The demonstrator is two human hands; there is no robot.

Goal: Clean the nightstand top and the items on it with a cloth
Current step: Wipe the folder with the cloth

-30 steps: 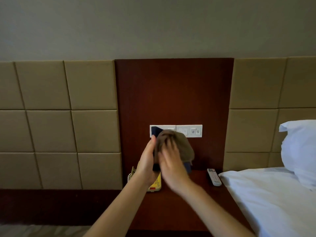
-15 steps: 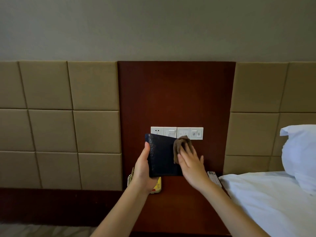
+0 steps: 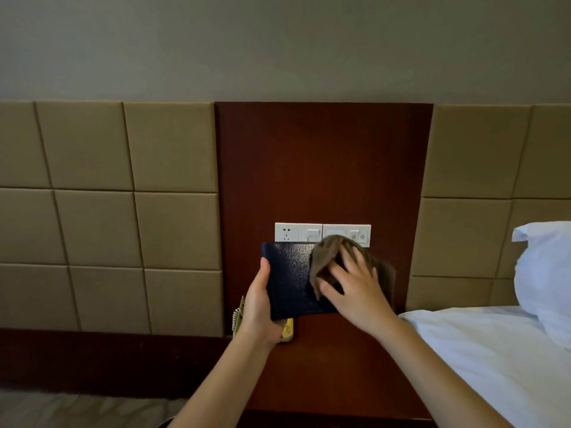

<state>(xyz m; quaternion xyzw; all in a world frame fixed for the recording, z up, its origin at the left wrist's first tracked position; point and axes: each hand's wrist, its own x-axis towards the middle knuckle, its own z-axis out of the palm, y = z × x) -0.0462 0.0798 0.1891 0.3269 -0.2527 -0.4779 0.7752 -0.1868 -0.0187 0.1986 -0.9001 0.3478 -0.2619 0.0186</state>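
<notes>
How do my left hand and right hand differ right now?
The left hand grips the dark blue leather-look folder by its left edge, thumb on the cover; the right hand presses a brown cloth onto its right half. The left hand's fingers are hidden behind it; the right hand's are spread. Both work on one folder.

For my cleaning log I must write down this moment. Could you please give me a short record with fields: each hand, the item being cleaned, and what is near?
left hand: grips the left edge of the dark blue folder, held up above the nightstand top
right hand: presses the brown cloth on the folder's right part
behind: white switch panel, its lower edge partly covered
below: yellowish telephone, mostly hidden by the left hand
right side: white bed sheet and pillow
</notes>
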